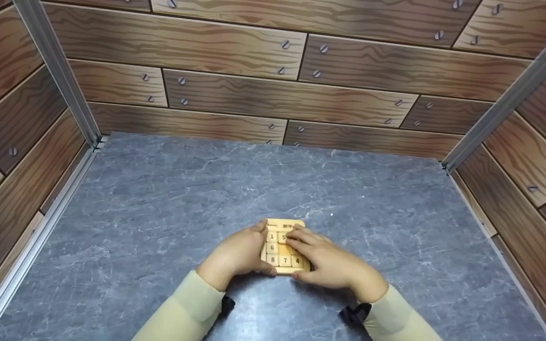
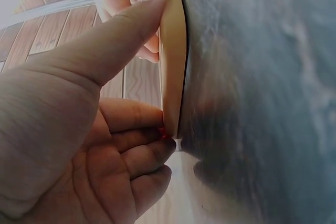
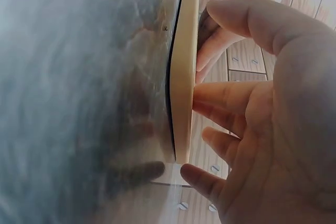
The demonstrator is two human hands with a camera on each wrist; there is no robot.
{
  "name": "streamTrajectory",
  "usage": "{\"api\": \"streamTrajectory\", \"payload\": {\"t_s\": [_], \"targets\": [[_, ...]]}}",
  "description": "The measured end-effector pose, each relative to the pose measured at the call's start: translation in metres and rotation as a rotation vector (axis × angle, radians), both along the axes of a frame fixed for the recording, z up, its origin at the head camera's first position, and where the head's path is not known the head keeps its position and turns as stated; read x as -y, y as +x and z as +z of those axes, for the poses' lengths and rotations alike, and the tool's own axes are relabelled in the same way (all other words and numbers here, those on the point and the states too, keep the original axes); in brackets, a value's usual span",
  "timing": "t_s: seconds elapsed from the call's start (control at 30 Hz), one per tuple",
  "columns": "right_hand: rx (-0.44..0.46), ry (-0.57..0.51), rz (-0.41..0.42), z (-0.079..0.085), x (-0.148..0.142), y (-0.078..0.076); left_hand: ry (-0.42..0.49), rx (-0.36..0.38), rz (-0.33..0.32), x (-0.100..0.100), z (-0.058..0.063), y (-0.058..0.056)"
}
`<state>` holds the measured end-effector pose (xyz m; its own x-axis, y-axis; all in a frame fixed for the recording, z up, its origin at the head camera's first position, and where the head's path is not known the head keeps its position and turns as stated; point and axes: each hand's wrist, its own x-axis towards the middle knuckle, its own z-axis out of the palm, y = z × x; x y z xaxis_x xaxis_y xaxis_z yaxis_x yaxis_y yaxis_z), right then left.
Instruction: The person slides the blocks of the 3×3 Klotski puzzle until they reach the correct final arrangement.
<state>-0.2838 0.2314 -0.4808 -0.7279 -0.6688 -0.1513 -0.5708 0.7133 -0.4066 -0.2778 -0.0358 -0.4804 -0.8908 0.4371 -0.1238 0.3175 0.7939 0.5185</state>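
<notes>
A yellow sliding number puzzle (image 1: 284, 270) lies on the grey marbled tabletop, its printed header at the far end. Tiles 1, 5, 6, 8, 7 and 4 show, and a bare slot sits in the middle. My left hand (image 1: 243, 250) holds the puzzle's left side, thumb at the near corner and fingers along the far corner. From the right, my right hand (image 1: 331, 259) reaches over the board, its fingertips (image 3: 202, 92) touching the tiles. Its thumb is by the near edge. Tiles under those fingers are hidden. Side-on, the puzzle (image 2: 173, 51) shows a thin dark underside.
Wood-plank-patterned panels (image 1: 235, 94) stand behind the table and on both sides, with metal posts (image 1: 57, 66) at the back corners. A metal rail (image 1: 31, 246) runs along the left edge. Grey tabletop (image 1: 159, 203) surrounds the puzzle. Dark straps (image 1: 356, 313) sit at both wrists.
</notes>
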Motion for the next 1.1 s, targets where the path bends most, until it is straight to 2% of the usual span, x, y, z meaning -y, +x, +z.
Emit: {"api": "streamTrajectory", "payload": {"t_s": [0.63, 0.9, 1.1], "targets": [[-0.021, -0.064, 0.034, 0.003, 0.001, 0.003, 0.030, 0.010, 0.007, 0.002, 0.000, 0.002], [-0.016, -0.097, 0.100, 0.005, -0.003, 0.000, 0.051, 0.022, -0.002, 0.005, -0.003, 0.001], [-0.078, -0.114, 0.019, 0.002, -0.017, -0.008, 0.054, 0.021, -0.020, 0.004, -0.004, -0.001]]}}
